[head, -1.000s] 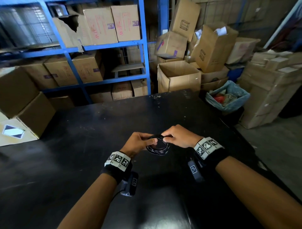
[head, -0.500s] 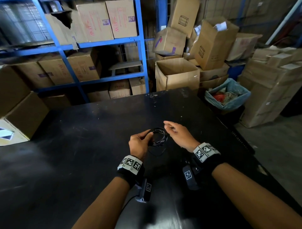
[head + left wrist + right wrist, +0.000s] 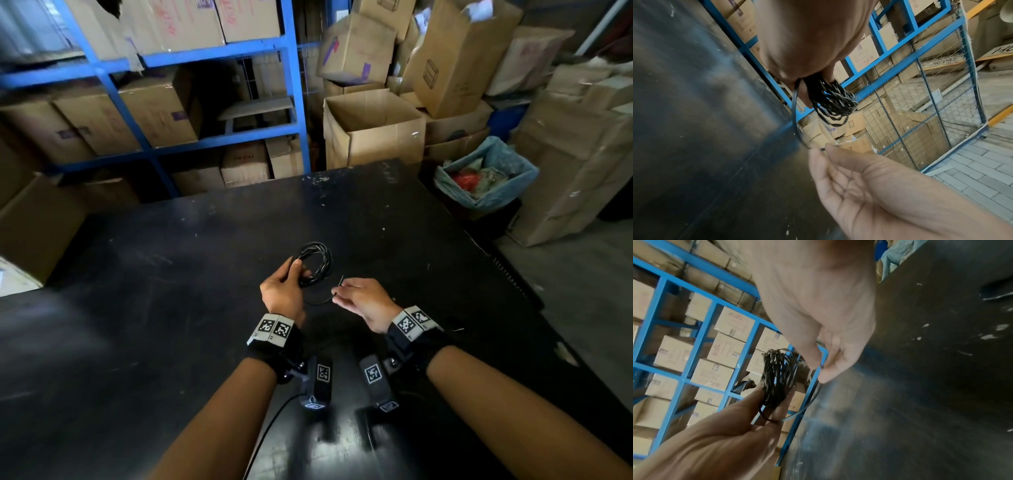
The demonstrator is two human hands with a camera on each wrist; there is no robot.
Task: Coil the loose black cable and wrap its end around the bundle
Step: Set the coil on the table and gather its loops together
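Since a moment ago my right hand [image 3: 363,301] has drawn back from the cable coil [image 3: 315,262], now pinching the loose cable end [image 3: 337,284] just beside it. My left hand [image 3: 282,291] grips the coil's near side, above the black bench [image 3: 171,308]. Beyond the coil, past the bench, stands an open cardboard box [image 3: 376,133].

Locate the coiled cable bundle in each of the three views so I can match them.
Head: coiled cable bundle at centre, held by the left hand.
Left wrist: bundle upper centre, below the palm.
Right wrist: bundle at centre, above the left fingers.
Shared landmark: blue shelf rack.
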